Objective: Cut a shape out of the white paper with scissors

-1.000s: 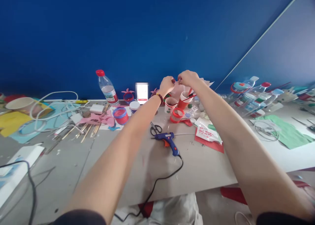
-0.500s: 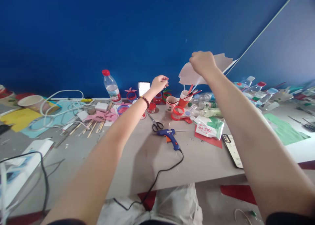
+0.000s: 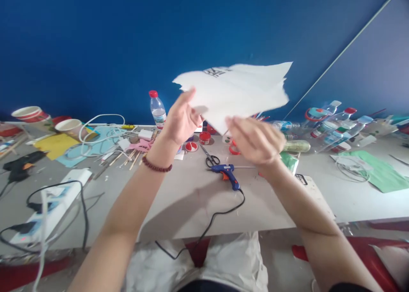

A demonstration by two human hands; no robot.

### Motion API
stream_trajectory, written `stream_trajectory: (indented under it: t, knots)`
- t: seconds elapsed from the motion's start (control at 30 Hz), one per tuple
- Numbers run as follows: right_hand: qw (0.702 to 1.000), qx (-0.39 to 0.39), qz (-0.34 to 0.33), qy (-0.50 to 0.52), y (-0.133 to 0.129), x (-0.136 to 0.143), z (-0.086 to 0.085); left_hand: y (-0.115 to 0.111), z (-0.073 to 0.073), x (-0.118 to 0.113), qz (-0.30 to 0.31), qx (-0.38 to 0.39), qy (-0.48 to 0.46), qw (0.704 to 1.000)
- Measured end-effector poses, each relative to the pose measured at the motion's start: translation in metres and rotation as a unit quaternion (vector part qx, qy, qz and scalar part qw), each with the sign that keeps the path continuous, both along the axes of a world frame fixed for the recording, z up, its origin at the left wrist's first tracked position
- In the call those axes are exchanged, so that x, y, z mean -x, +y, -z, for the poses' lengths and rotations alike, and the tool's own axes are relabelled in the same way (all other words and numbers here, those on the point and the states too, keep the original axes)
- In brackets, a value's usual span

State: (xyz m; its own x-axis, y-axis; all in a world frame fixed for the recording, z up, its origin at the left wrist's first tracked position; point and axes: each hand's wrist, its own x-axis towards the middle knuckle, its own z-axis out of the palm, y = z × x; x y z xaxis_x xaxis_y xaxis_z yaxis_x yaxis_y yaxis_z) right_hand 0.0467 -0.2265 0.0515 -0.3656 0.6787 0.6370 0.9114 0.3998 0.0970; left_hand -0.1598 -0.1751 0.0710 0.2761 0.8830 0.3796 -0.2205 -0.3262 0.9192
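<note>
"Paper [image 3: 239, 90] has swung leftward and nearer, up to the left hand [image 3: 177, 122]; black print shows now."
"Held how?"
"Right hand [image 3: 257, 139] seems pinched on its lower edge, though blurred. Left thumb overlaps the paper; whether it grips, I can't tell."
"Where's that?"
"Midair, above the bench [image 3: 271, 207], beyond the glue gun [image 3: 227, 173]."
"Step?"
"Repositioning it, I'd judge; the next move calls for steadying both edges."
</note>
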Motion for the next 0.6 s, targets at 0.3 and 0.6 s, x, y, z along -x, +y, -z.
stream_trajectory:
  t: [0.3,0.6]
  knots:
    - [0.959,-0.229,-0.165,0.028,-0.024,0.041,0.085,-0.055,0.042,0.025,-0.096,0.01,-0.085,0.992]
    - [0.956,-0.211,-0.203,-0.025,-0.064,0.037,0.009,-0.068,0.043,0.025,-0.09,-0.008,0.066,0.994]
